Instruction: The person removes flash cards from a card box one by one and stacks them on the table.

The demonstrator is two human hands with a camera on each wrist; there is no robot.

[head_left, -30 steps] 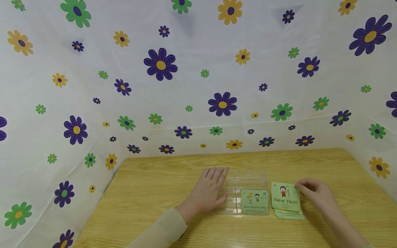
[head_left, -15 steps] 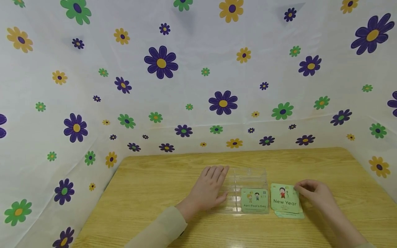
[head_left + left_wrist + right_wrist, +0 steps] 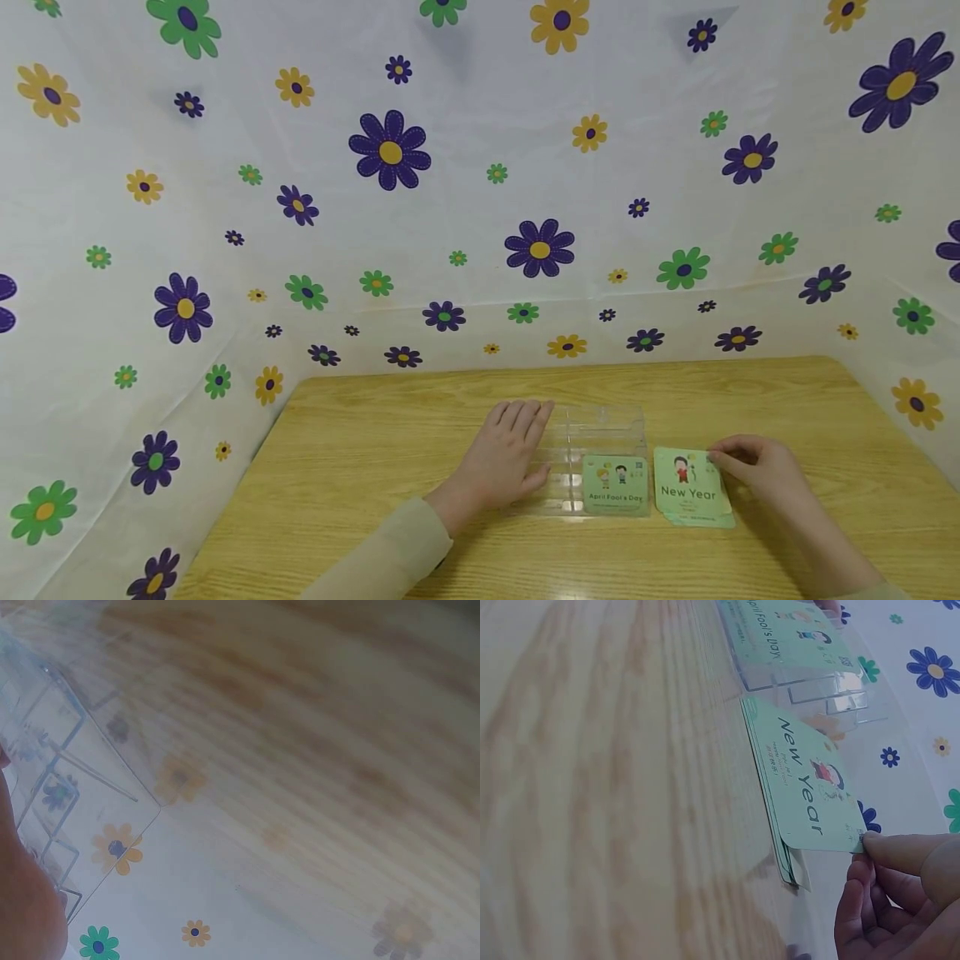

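On the table stands a clear plastic card holder (image 3: 603, 419) with dividers. My left hand (image 3: 504, 457) rests over its left side, fingers fairly straight; the left wrist view shows only part of that hand at its left edge. A green April Fool's Day card (image 3: 615, 483) lies in the holder's near right compartment. Just right of the holder, my right hand (image 3: 761, 471) pinches the corner of a green New Year card (image 3: 810, 780) between thumb and fingers. That card lies over a small stack of cards (image 3: 775, 847), whose edges show beneath it.
The wooden table (image 3: 360, 442) is enclosed at the back and sides by a white sheet (image 3: 465, 208) printed with purple, green and orange flowers. Bare wood lies around the holder and the cards.
The New Year card has slid slightly toward me, covering more of the cards beneath. My right hand shifts a little left with it, while my left hand stays put on the holder.
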